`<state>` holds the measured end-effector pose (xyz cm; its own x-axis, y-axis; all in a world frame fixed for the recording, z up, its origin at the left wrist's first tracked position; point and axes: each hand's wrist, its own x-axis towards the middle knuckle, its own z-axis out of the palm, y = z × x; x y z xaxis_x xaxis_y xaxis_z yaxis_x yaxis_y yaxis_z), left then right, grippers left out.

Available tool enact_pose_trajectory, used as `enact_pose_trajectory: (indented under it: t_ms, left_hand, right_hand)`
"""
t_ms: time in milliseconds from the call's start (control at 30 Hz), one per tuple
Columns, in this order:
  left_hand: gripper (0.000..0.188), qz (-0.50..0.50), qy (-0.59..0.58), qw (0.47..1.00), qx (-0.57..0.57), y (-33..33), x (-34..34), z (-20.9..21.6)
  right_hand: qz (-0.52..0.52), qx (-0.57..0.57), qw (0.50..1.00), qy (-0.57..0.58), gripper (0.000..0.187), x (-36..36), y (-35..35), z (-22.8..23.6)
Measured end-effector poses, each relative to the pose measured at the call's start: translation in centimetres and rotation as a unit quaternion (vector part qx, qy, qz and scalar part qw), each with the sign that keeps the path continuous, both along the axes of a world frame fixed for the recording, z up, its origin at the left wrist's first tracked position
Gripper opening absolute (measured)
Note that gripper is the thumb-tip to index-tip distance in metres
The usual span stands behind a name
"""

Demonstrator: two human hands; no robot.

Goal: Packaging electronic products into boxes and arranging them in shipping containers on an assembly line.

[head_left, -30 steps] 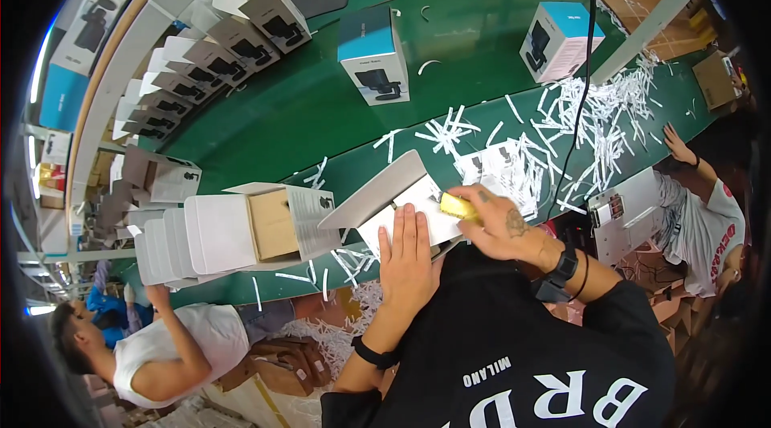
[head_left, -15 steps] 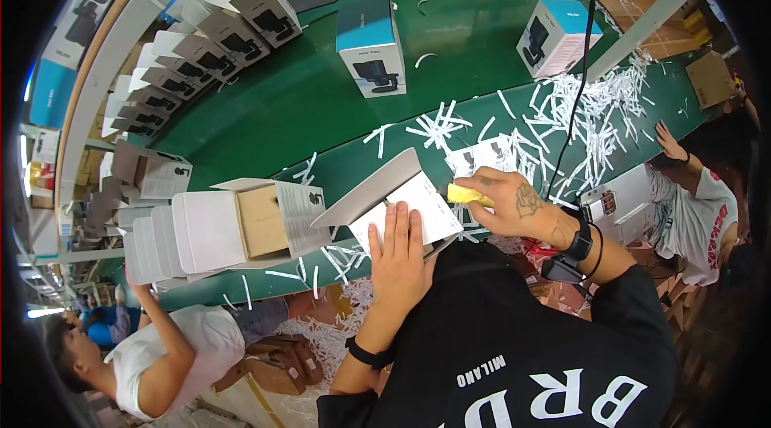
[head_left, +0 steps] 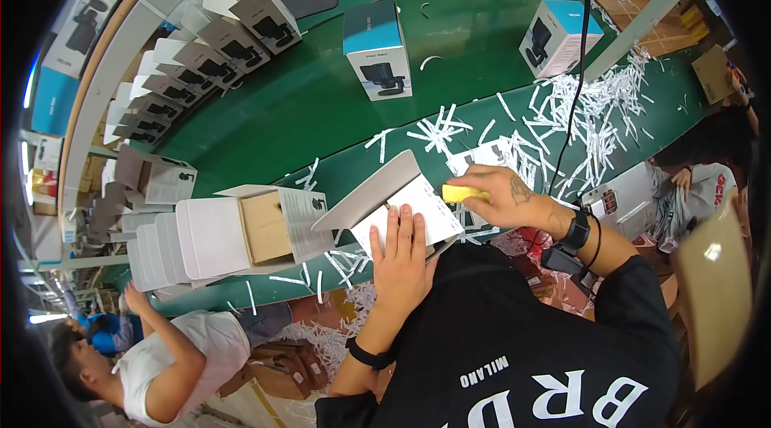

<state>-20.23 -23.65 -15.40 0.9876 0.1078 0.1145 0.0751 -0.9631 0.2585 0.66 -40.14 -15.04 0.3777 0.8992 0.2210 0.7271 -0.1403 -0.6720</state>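
Note:
A white carton with its grey flap raised lies at the near edge of the green table. My left hand presses flat on the carton's white face, fingers spread. My right hand grips a small yellow block and holds it against the carton's right edge. A black watch sits on my right wrist.
An open box with a brown insert and a stack of white cartons lie to the left. Two blue-and-white product boxes stand farther back. White paper strips litter the table. People sit at the lower left and at the right.
My right hand with the yellow block has slid a little to the right along the carton's edge. My left hand stays pressed on the carton.

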Motion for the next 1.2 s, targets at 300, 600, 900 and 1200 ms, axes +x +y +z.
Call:
enact_pose_trajectory:
  t_ms: [300,600,900,1200]
  left_hand:
    - [0.080,0.009,-0.005,1.000,-0.011,-0.4,-0.5,0.0]
    - [0.082,0.012,-0.034,0.997,-0.073,0.2,0.7,0.2]
    - [0.084,0.059,-0.079,0.970,-0.221,-1.2,0.1,0.5]
    - [0.023,0.028,-0.192,0.945,-0.262,-0.7,-0.2,-2.2]
  right_hand:
    - [-0.071,-0.087,0.797,0.593,0.033,-0.1,-0.2,-1.6]
    - [-0.035,0.053,0.997,-0.032,0.035,-2.7,-0.1,0.3]
    - [0.078,0.066,0.992,-0.071,0.044,-2.1,-1.2,1.8]
    - [0.096,0.049,0.993,0.041,0.033,-2.4,-1.6,1.3]
